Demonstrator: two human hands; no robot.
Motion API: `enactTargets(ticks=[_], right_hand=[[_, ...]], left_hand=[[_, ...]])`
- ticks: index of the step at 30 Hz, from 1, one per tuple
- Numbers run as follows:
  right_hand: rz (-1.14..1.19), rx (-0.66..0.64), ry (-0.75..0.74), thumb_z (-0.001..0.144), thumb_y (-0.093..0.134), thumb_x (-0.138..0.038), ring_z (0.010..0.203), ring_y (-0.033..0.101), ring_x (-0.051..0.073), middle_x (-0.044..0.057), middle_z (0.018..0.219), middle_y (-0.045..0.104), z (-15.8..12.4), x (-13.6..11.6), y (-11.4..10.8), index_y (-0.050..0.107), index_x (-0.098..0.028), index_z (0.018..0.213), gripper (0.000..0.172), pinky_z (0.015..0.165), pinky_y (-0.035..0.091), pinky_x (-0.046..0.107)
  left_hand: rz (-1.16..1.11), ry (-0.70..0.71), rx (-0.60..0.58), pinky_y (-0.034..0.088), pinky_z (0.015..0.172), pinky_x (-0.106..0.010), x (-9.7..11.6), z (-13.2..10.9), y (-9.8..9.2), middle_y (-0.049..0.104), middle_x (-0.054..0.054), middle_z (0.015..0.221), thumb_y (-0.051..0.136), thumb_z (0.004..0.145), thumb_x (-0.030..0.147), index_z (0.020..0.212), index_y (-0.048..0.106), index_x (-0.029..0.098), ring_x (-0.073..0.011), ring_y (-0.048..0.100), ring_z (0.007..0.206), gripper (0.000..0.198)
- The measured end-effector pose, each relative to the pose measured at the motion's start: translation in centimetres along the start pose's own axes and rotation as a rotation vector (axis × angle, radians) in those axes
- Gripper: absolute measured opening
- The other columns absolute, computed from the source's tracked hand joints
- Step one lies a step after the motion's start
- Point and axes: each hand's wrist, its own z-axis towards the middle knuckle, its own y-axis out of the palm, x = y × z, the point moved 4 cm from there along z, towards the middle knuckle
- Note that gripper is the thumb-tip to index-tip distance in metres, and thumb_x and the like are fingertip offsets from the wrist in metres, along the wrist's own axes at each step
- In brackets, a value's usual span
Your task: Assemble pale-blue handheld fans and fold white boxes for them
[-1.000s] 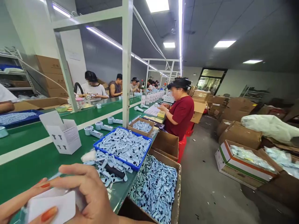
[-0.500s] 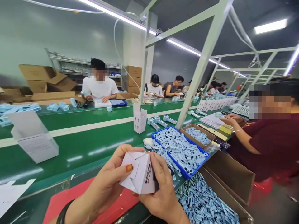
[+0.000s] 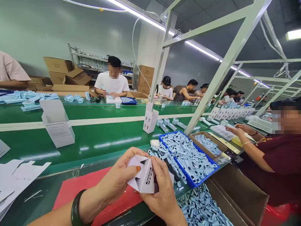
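Between my hands is a small white cardboard box [image 3: 147, 179] with black print on one side, its flapped end turned toward me. My left hand [image 3: 128, 168] grips it from the left, the thumb pressing on an end flap that stands partly away from the box. My right hand [image 3: 162, 185] is wrapped round the other side of the box, fingers on top. Below both hands a red sheet [image 3: 94, 185] lies on the bench. The far end of the box is mostly hidden by my right hand.
A blue tray [image 3: 188, 157] of light-blue plastic parts stands right of my hands, above a carton [image 3: 237, 191] of similar parts. Open white boxes [image 3: 58, 130] stand on the green belt [image 3: 113, 131]. Flat white cardboard [image 3: 18, 182] lies left. A co-worker [image 3: 265, 157] sits at right.
The end flap under my left thumb has lifted, opening a gap at the box's end. The view has swung left, bringing another person's sleeve in at the far left.
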Motion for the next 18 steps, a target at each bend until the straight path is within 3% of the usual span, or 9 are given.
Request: enactTargets(ticks=[6,10,12,14,16,18], right_hand=[[-0.020,-0.014,-0.004,0.087,0.066,-0.019,0.131,0.051,0.028,0.015,0.141,0.049,-0.1,-0.1,-0.2,0.025,-0.020,0.162,0.085,0.107,0.052,0.045],[-0.017,-0.013,-0.030,0.088,0.067,-0.020,0.132,0.050,0.029,0.016,0.141,0.049,0.1,0.1,-0.3,0.027,-0.021,0.161,0.083,0.107,0.051,0.048],[0.007,-0.001,-0.011,0.089,0.071,-0.031,0.133,0.050,0.031,0.016,0.142,0.049,0.2,0.0,-0.2,0.025,-0.023,0.161,0.086,0.107,0.051,0.050],[0.058,0.000,0.058,0.088,0.072,-0.052,0.135,0.050,0.034,0.018,0.146,0.047,0.4,-0.3,0.3,0.021,-0.024,0.162,0.094,0.108,0.050,0.053],[0.134,-0.031,0.154,0.089,0.059,-0.074,0.142,0.046,0.038,0.020,0.155,0.039,0.6,-0.8,1.0,0.015,-0.024,0.164,0.100,0.111,0.047,0.058],[0.192,-0.064,0.232,0.092,0.039,-0.081,0.151,0.035,0.040,0.020,0.164,0.027,0.9,-1.2,1.4,0.010,-0.023,0.165,0.098,0.117,0.039,0.063]], left_hand=[[0.060,-0.003,0.011,0.048,0.068,-0.026,-0.7,-0.1,-0.3,0.066,-0.003,0.107,0.077,0.077,0.029,0.111,0.061,0.025,-0.0177,0.063,0.083,0.037],[-0.071,0.067,-0.053,0.053,0.085,-0.032,-0.5,-0.4,-0.7,0.062,-0.008,0.135,0.076,0.084,0.038,0.131,0.058,0.030,-0.0249,0.065,0.108,0.050],[-0.139,0.165,-0.049,0.053,0.093,-0.035,0.1,-0.4,-0.9,0.058,-0.010,0.144,0.070,0.090,0.046,0.142,0.052,0.032,-0.0266,0.062,0.117,0.057],[-0.162,0.269,-0.028,0.052,0.095,-0.036,0.7,0.0,-0.8,0.056,-0.011,0.148,0.064,0.092,0.055,0.148,0.048,0.031,-0.0272,0.062,0.118,0.063],[-0.168,0.358,-0.007,0.051,0.098,-0.038,1.0,0.7,-0.6,0.055,-0.012,0.150,0.060,0.092,0.064,0.149,0.049,0.028,-0.0280,0.061,0.119,0.069],[-0.163,0.434,0.043,0.046,0.108,-0.039,0.9,1.3,-0.4,0.057,-0.013,0.147,0.051,0.094,0.069,0.148,0.052,0.024,-0.0288,0.056,0.128,0.070]])
